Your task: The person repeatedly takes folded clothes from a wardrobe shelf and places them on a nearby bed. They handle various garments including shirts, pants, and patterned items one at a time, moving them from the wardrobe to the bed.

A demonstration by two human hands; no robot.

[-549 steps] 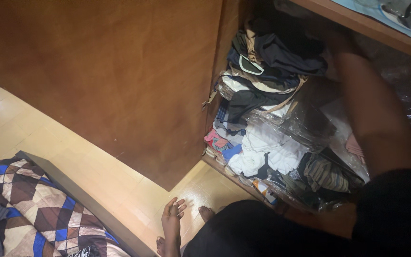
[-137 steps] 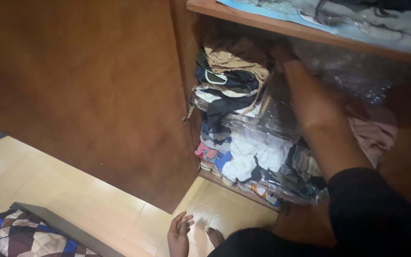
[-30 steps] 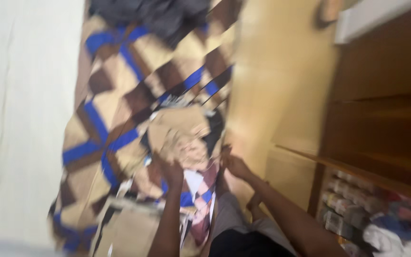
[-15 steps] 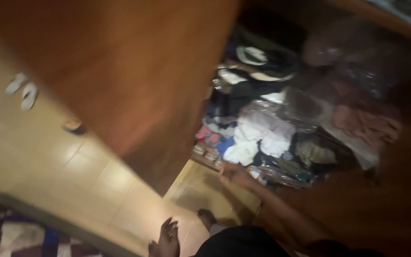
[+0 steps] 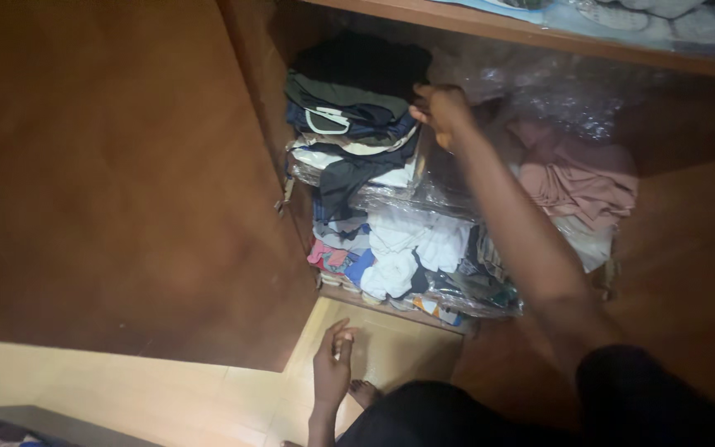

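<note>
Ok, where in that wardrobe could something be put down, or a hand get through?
Bare floor tiles lie between the open door and the left hand. The compartment is crowded: the folded clothes stack, where the right hand reaches, plastic-wrapped bundles below, pink cloth beside.

Not much to go on here, it's pretty dim. The person is wearing a black top, and the right arm's sleeve (image 5: 647,397) is short, ending high up, so the forearm is bare all the way down to the right hand (image 5: 443,112). The left arm is bare too, no sleeve showing above the left hand (image 5: 333,368). No rings, watch or bracelets that I can make out on either side. Dark, black-looking clothing (image 5: 432,414) covers the lap. 1 bare foot (image 5: 363,391) peeks out, no sock or shoe.
</note>
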